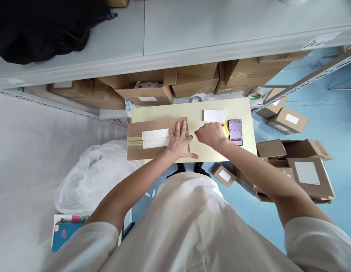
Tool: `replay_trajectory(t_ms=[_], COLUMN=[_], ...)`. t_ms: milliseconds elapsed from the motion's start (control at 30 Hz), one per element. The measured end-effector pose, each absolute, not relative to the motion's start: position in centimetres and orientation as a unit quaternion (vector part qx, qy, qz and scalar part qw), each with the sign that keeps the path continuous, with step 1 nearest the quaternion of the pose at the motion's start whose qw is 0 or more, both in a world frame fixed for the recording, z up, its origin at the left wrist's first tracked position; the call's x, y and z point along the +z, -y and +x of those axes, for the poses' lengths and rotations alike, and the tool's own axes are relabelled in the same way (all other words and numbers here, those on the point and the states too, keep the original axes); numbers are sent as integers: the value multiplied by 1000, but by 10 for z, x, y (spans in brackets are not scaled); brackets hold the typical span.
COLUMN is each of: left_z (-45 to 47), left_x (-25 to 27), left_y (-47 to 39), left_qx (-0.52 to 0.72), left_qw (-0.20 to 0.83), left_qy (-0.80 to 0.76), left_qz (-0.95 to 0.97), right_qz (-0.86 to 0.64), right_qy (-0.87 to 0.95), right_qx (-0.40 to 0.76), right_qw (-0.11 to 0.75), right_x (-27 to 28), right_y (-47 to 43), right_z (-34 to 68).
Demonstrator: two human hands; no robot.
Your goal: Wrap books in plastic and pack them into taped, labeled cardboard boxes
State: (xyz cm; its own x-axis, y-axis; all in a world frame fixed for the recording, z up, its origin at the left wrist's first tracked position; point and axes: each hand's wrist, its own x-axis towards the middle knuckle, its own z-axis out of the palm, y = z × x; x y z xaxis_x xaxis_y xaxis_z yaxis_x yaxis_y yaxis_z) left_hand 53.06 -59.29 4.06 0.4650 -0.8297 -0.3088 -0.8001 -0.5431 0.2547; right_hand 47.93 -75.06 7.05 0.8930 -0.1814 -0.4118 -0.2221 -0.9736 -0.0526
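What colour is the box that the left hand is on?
Brown. The box shows in the head view, the only one.

A tag (pixel 321 40) on the shelf (pixel 220 49) starts with "D", its remainder unclear. Digits on the phone (pixel 235 132) are blurred; the label (pixel 155 143) on the box (pixel 150 153) is unreadable.

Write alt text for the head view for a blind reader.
A person's left hand lies spread on a taped, white-labelled cardboard box on a cream table, while the right hand grips a mostly hidden coloured object. A lit smartphone lies to the right, and cardboard cartons stand beneath a grey shelf beyond.
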Motion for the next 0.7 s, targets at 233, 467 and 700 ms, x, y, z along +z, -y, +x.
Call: replay_trajectory(t_ms=[233,467,700], left_z=[537,569,608], left_x=[36,42,9], left_y=[584,507,394], left_qx=[-243,-143,-101], left_qw=[129,240,323], left_qy=[469,423,107], left_qz=[840,862,935], right_qz=[-955,-910,-893], right_qy=[-263,-364,-402], right_qx=[110,112,111], right_qw=[80,162,166], right_x=[51,7,-46], right_y=[766,771,743], right_z=[434,388,377])
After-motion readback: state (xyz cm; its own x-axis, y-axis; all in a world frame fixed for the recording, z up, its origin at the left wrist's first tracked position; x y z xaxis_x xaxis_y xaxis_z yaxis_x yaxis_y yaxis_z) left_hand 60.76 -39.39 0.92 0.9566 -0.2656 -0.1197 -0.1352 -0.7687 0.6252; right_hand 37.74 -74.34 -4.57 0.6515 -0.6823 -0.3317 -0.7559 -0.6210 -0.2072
